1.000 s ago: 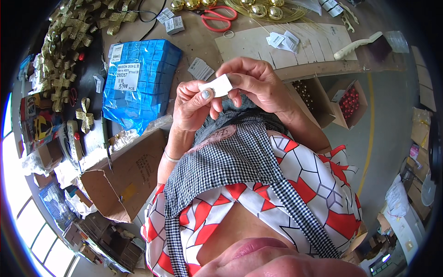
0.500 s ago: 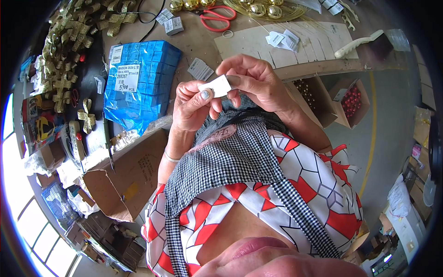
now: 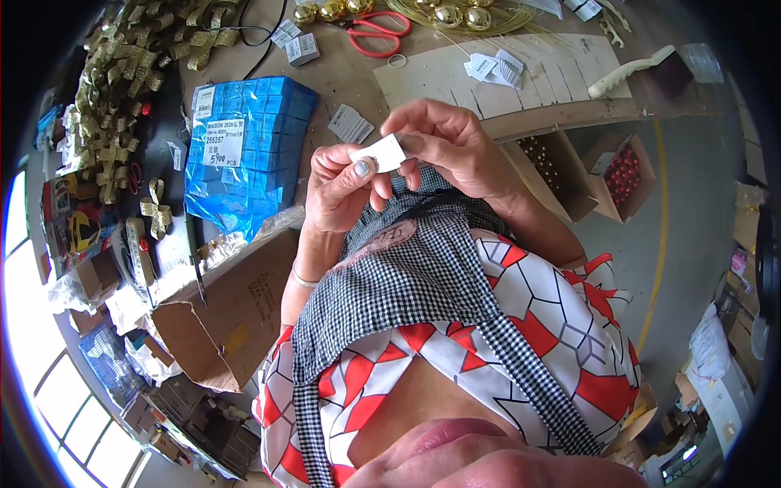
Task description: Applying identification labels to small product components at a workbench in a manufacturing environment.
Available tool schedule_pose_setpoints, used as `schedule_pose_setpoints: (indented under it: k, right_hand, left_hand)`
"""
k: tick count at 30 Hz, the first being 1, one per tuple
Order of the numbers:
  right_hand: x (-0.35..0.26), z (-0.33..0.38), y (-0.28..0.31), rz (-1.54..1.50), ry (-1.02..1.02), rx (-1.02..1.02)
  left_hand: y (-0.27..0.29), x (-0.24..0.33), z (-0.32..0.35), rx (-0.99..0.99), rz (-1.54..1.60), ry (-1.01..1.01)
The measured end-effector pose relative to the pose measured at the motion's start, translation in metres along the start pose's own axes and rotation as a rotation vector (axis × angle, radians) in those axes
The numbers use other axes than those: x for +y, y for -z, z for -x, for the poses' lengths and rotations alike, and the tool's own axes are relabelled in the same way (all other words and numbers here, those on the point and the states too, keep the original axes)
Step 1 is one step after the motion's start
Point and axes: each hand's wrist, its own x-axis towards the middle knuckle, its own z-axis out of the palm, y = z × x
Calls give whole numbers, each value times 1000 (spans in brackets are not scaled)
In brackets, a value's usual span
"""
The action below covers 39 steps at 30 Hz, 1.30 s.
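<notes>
1 card (image 3: 381, 153) up at 12 o'clock in view, pinched in the left hand (image 3: 335, 183); right hand (image 3: 451, 153) has its thumb at the 3 o'clock edge, can't tell if it's gripping. Looks midway imo: loose tags (image 3: 511, 68) lie at the card's 2 o'clock, finished count unclear.

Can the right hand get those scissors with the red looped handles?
Probably yes: nothing tall seems to stand between the right hand and the red-handled scissors, though its thumb is at the small white paper card.
</notes>
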Motion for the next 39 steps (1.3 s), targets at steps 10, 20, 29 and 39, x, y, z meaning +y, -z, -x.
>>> schedule_pose_setpoints:
  k: [10, 20, 29, 39]
  right_hand:
    - [-1, 1, 2, 87, -18, 3]
    - [0, 1, 3, 44, 19, -8]
    - [3, 1, 3, 14, -6, -18]
    - [-2, 1, -1, 37, -10, 18]
  left_hand:
    - [-2, 0, -1, 22, -28, 9]
    - [1, -1, -1, -2, -30, -8]
    - [2, -3, -1, 12, -9, -2]
    - [3, -2, -1, 7, -70, -7]
